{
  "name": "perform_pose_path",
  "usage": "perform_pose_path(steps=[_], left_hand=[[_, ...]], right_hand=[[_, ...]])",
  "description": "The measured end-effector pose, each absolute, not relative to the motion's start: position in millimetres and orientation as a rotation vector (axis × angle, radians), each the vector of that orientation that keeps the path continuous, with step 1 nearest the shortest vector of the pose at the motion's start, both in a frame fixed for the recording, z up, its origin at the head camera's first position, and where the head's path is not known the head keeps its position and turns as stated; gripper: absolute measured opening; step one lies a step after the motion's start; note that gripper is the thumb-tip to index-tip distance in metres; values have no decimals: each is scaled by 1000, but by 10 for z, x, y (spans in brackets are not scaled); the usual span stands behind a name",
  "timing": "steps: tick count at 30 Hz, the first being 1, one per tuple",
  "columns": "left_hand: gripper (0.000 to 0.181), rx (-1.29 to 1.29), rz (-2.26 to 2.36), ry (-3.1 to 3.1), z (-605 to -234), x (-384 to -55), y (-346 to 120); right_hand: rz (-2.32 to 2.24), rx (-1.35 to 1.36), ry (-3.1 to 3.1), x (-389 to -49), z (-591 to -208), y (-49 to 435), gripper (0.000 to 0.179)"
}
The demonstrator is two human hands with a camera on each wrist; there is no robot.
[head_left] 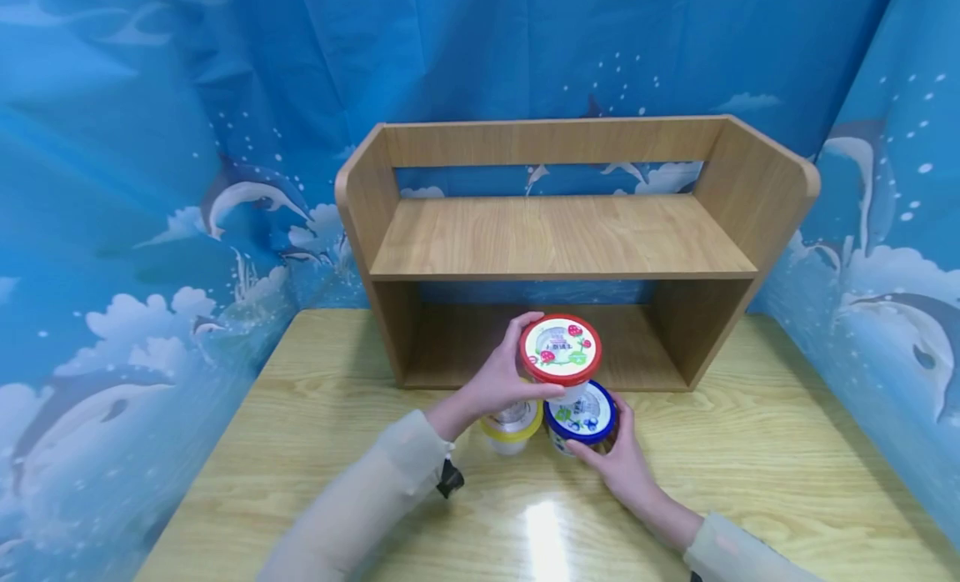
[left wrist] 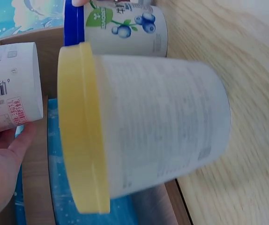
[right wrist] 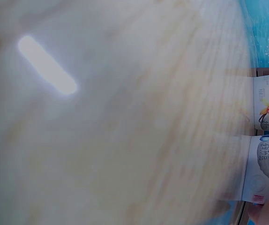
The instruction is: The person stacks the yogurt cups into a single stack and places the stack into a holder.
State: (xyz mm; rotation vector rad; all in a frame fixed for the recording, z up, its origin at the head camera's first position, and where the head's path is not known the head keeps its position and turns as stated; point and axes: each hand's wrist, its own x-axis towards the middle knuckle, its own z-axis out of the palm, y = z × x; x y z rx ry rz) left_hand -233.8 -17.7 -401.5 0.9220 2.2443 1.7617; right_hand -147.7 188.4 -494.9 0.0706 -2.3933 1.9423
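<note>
My left hand [head_left: 501, 380] holds a tub with a red lid [head_left: 561, 350] and strawberry pictures, raised above two other tubs. My right hand [head_left: 622, 464] grips the side of a blue-lidded blueberry tub [head_left: 580, 413] standing on the table, thumb at the near side and fingers at the right. A yellow-lidded tub [head_left: 511, 425] stands just left of the blue one, partly covered by the left hand and wrist. Large in the left wrist view is the yellow-lidded tub [left wrist: 162, 126]. The right wrist view catches the blueberry tub [right wrist: 265, 164] at its right edge.
Behind the tubs stands a two-level wooden shelf [head_left: 562, 232], its lower compartment opening toward me. It rests on a light wood table [head_left: 337, 449]. Blue curtains [head_left: 150, 232] with dolphins hang around the back and sides.
</note>
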Motion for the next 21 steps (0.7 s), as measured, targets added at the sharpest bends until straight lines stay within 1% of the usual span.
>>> perform_pose_path(steps=[12,21], left_hand=[[93,944,1770,2177,-4097,-2295,-6],[95,923,1771,2130,-4205,-2283,58]], right_hand=[[1957,61,-2395,-1484,-4948,1884,91],[1951,58,-2397,-1483,-4961,1884,92]])
